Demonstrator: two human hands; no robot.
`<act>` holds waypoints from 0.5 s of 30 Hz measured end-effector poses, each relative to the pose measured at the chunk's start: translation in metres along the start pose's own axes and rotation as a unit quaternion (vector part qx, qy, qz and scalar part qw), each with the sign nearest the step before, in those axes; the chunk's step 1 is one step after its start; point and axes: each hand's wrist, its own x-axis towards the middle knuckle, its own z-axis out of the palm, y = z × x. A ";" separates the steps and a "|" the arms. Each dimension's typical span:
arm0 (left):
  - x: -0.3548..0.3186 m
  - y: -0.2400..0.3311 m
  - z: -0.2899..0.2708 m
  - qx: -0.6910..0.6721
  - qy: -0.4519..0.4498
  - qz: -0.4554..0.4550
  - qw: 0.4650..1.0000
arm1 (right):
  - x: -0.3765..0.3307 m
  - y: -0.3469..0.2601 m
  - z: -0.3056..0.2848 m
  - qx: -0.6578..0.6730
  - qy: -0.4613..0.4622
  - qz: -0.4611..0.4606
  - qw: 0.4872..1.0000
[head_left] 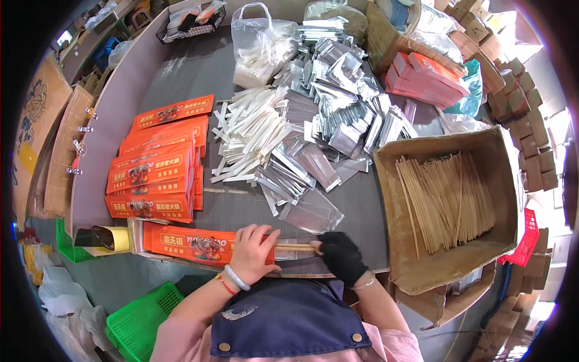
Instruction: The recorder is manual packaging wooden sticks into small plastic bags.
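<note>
My bare left hand (253, 252) spans the end of a red-orange paper chopstick sleeve (181, 242), thumb at its near edge and fingers bent over its far side. The sleeve lies on others at the table's front edge. My right hand (339, 256), in a black fingerless glove, pinches the right end of a pair of wooden chopsticks (295, 246). Their left end goes out of sight at my left hand, by the sleeve. A narrow clear packet (288, 256) lies under the chopsticks; its left part is hidden.
Left: stacked red-orange sleeves (151, 172). Middle: white paper strips (253, 130) and a heap of clear and silvery packets (344, 96). Right: a cardboard box (416, 271) of chopsticks. Behind: a plastic bag (250, 36) and pink-red bundles (422, 81). Below left: a green basket (142, 320).
</note>
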 end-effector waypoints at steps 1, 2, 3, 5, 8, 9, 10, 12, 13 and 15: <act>-0.003 -0.004 0.001 0.000 0.003 -0.003 1.000 | -0.002 0.002 -0.007 -0.030 0.048 -0.003 0.998; -0.008 -0.013 0.004 -0.003 -0.007 -0.001 1.000 | -0.009 0.007 -0.020 -0.078 -0.073 0.131 0.986; -0.011 -0.018 0.006 -0.006 -0.017 0.001 1.000 | -0.010 0.006 -0.012 -0.079 -0.075 0.128 0.986; 0.000 -0.007 0.013 -0.018 -0.016 0.008 1.000 | -0.009 -0.008 0.022 0.000 0.034 0.193 0.981; 0.006 -0.009 0.019 -0.024 -0.019 0.035 0.999 | 0.031 -0.070 0.031 0.256 -0.009 0.137 0.957; 0.008 -0.012 0.017 -0.019 -0.019 0.048 0.998 | 0.035 -0.077 0.028 0.289 -0.021 0.148 0.945; 0.011 -0.010 0.009 -0.022 -0.015 0.069 0.997 | 0.036 -0.069 0.022 0.140 0.000 0.103 0.985; 0.012 -0.008 0.005 0.023 -0.099 0.091 0.991 | 0.035 -0.061 0.005 -0.091 -0.032 0.054 0.994; 0.014 -0.008 0.002 0.068 -0.186 0.122 0.973 | 0.031 -0.060 0.001 -0.089 -0.034 0.052 0.994; 0.023 -0.015 -0.022 0.047 -0.154 0.145 0.976 | 0.027 -0.048 -0.006 -0.130 -0.122 0.044 0.983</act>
